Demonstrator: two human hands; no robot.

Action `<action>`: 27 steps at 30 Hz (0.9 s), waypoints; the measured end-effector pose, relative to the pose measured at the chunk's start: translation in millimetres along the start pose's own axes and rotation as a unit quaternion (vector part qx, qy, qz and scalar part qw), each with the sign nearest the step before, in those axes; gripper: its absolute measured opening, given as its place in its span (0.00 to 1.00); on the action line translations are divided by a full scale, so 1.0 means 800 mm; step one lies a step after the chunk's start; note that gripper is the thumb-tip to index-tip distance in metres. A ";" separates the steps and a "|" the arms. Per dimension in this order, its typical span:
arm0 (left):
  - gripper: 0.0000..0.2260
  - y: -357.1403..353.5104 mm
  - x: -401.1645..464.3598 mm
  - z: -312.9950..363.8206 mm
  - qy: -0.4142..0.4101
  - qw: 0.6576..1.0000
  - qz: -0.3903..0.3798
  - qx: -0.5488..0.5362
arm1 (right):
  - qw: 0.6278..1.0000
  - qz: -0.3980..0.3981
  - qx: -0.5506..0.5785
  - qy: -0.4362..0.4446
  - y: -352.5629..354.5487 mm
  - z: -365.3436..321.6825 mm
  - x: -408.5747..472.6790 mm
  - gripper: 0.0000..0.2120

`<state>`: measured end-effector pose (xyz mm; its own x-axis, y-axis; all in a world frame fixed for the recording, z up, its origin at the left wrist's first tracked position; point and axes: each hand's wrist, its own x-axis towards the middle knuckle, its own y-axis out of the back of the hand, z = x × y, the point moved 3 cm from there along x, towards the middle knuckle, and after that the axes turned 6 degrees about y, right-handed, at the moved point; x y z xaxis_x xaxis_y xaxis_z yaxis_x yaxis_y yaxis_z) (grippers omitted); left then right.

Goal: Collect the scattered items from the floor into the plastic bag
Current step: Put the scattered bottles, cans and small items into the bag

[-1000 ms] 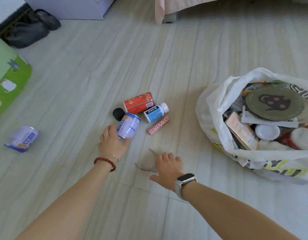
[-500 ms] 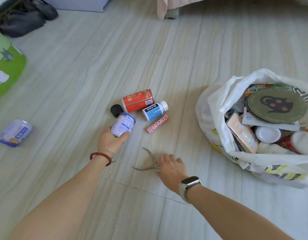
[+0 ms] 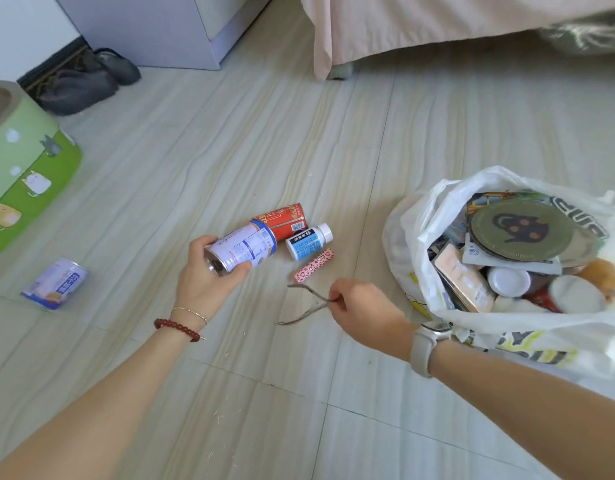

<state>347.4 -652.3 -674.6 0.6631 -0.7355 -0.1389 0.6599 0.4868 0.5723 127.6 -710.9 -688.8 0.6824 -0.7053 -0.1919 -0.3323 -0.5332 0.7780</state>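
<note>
Nearest us, our right hand point(image 3: 363, 311) pinched the joint of thin metal nippers point(image 3: 304, 304), fingers curled tight, the two handles splayed out to the left just above the floor point(image 3: 229, 140). Our left hand point(image 3: 203, 278) gripped a white can point(image 3: 242, 249) lying on its side in the palm, fingers and thumb wrapped round its metal end, lifted off the floor. A bead bracelet point(image 3: 177, 329) sat on that wrist and a watch point(image 3: 425, 348) on the right.

Just beyond the nippers lay a pink patterned tube point(image 3: 314, 270), then a blue-labelled bottle point(image 3: 309, 241) with a white cap, then a red can point(image 3: 281, 220) on its side, partly hidden behind the held can. The three lay close together, near the middle of the floor. Well apart to the left lay another can point(image 3: 55, 284), white and purple, also on its side.

To the right sat the bag point(image 3: 420, 216), white plastic, mouth open and already heaped: a round green lid with a dark figure, a box, white jar caps, a red can. Nothing stood between our hands and its mouth.

Farther off at the left edge was a green pet bowl point(image 3: 25, 174); beyond it dark shoes point(image 3: 81, 84), a grey cabinet point(image 3: 153, 26) and a bed skirt point(image 3: 403, 26).
</note>
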 end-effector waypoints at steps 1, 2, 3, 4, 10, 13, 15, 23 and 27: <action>0.35 -0.007 -0.002 0.015 -0.020 1.000 -0.001 -0.009 | 0.999 0.045 0.022 0.017 0.029 0.001 -0.007 0.07; 0.35 -0.015 -0.004 0.032 -0.041 0.999 -0.001 -0.021 | 0.995 0.090 0.038 0.027 0.059 0.004 -0.014 0.07; 0.34 -0.024 -0.005 0.050 -0.058 0.998 -0.001 -0.034 | 0.990 0.131 0.048 0.029 0.089 0.008 -0.023 0.06; 0.33 -0.033 -0.007 0.070 -0.074 0.996 0.000 -0.048 | 0.984 0.171 0.051 0.026 0.119 0.014 -0.033 0.05; 0.29 -0.104 -0.039 0.176 -0.178 0.972 -0.060 -0.138 | 0.940 0.336 0.009 -0.052 0.247 0.078 -0.102 0.04; 0.28 -0.149 -0.066 0.208 -0.221 0.957 -0.137 -0.127 | 0.942 0.310 -0.018 -0.125 0.271 0.129 -0.135 0.05; 0.28 -0.179 -0.087 0.222 -0.250 0.944 -0.192 -0.092 | 0.949 0.261 -0.044 -0.169 0.275 0.158 -0.154 0.05; 0.29 -0.279 -0.131 0.218 -0.271 0.941 -0.201 0.016 | 0.912 0.298 -0.077 -0.270 0.279 0.217 -0.190 0.08; 0.29 -0.294 -0.127 0.212 -0.291 0.945 -0.133 0.063 | 0.886 0.317 -0.133 -0.311 0.283 0.234 -0.197 0.08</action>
<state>64.6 -772.1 -658.2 0.1493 -0.9765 0.1554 0.7048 0.2153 0.6760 -177.2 -807.7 -594.5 -0.1059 -0.9887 0.1060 -0.2985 0.1333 0.9450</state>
